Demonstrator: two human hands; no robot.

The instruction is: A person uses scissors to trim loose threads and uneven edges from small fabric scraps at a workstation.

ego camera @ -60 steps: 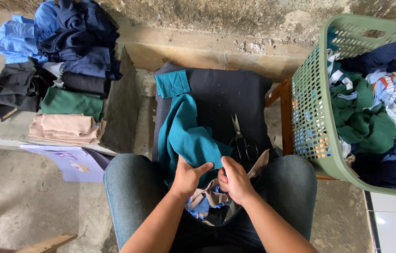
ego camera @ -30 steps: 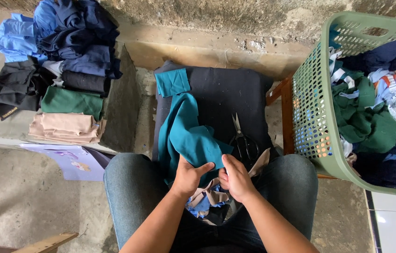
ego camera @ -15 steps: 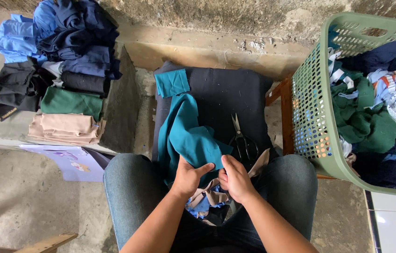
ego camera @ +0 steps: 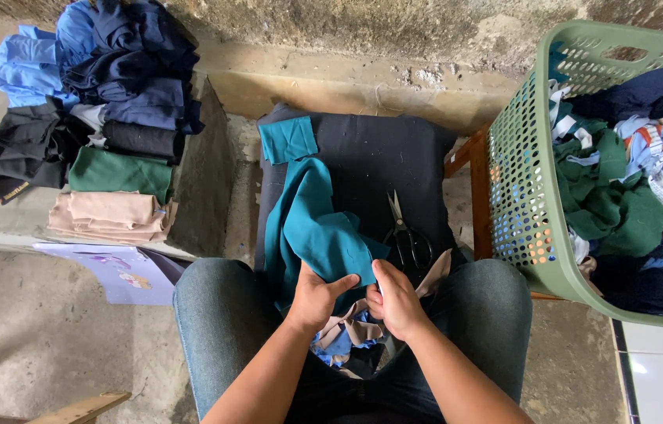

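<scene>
On a dark cloth-covered surface (ego camera: 363, 157) beside the green basket (ego camera: 528, 235), our left hand (ego camera: 317, 298) and right hand (ego camera: 396, 302) both grip teal fabric (ego camera: 316, 228); scissors (ego camera: 406, 235) lie just beyond.

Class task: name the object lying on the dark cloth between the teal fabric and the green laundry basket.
In the head view, black-handled scissors lie on the dark cloth, between the teal fabric and the green laundry basket.
</scene>
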